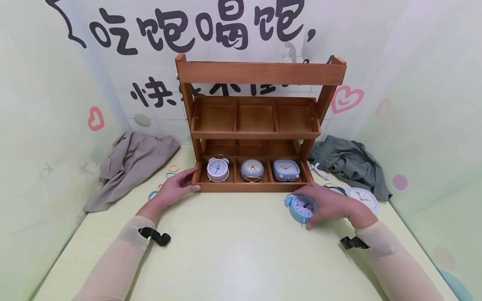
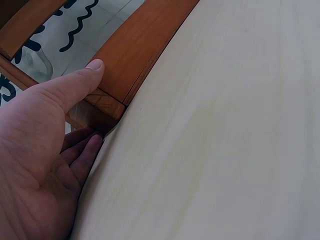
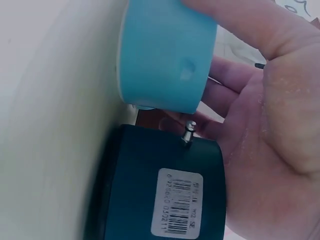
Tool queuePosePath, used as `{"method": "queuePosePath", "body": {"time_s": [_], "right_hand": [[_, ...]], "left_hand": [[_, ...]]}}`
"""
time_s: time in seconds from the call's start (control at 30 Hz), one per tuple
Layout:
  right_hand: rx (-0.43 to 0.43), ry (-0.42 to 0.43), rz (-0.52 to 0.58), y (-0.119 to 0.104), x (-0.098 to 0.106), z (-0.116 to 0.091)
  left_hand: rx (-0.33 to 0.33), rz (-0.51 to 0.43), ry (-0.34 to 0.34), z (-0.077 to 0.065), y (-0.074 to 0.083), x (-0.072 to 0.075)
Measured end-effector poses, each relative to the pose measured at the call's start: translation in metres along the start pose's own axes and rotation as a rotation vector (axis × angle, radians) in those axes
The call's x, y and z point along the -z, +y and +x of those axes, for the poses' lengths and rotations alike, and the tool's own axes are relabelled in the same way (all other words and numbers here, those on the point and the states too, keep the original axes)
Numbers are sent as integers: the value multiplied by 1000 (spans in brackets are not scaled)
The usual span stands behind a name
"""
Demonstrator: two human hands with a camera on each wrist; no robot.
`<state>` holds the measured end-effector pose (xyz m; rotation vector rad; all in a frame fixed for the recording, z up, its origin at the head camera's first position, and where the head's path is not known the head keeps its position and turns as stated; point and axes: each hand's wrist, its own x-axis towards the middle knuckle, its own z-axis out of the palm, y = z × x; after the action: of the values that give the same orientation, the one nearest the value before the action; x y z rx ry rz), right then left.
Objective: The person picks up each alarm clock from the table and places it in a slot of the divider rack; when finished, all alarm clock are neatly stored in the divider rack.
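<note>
A brown wooden tiered shelf (image 1: 250, 187) stands at the back of the table. My left hand (image 1: 175, 191) grips its front left corner; in the left wrist view the thumb lies on the front board (image 2: 135, 55) and the fingers bend in behind the corner. In front of the shelf's right end, my right hand (image 1: 331, 203) holds a light blue alarm clock (image 1: 303, 205) between thumb and fingers, its dial tilted up. A dark teal round clock (image 3: 165, 150) with a barcode label is close beside it in the right wrist view. The palm is next to both.
In the lower tier sit a white twin-bell alarm clock (image 1: 217, 168), a round clock (image 1: 252, 169) and a blue-grey rounded clock (image 1: 286, 169). A white clock (image 1: 362, 198) lies by a dark grey cloth (image 1: 346, 163) at right. At left are a taupe cloth (image 1: 135, 167) and several coloured rings (image 1: 171, 174).
</note>
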<state>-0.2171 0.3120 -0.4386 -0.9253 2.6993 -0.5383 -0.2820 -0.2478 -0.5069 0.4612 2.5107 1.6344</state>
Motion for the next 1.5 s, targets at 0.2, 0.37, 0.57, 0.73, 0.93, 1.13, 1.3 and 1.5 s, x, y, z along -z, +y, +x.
{"method": "queuePosePath", "body": {"time_s": [0.2, 0.37, 0.57, 0.73, 0.93, 1.13, 1.3, 1.5], "right_hand": [[50, 71, 26, -8, 1, 3], [147, 184, 24, -24, 11, 11], [233, 304, -11, -56, 41, 38], [269, 413, -71, -85, 70, 70], [297, 510, -154, -123, 99, 113], [274, 542, -165, -149, 119, 155], [221, 597, -161, -160, 123, 189], [199, 671, -185, -169, 126, 226]], "left_hand": [[0, 12, 1, 0, 0, 0], [-11, 19, 1, 1, -1, 0], [-12, 11, 4, 0, -2, 0], [-8, 11, 6, -1, -2, 1], [2, 25, 8, -1, -2, 1], [-6, 34, 4, 0, -1, -1], [-3, 42, 3, -1, -1, -2], [-5, 44, 13, -2, 1, -2]]}}
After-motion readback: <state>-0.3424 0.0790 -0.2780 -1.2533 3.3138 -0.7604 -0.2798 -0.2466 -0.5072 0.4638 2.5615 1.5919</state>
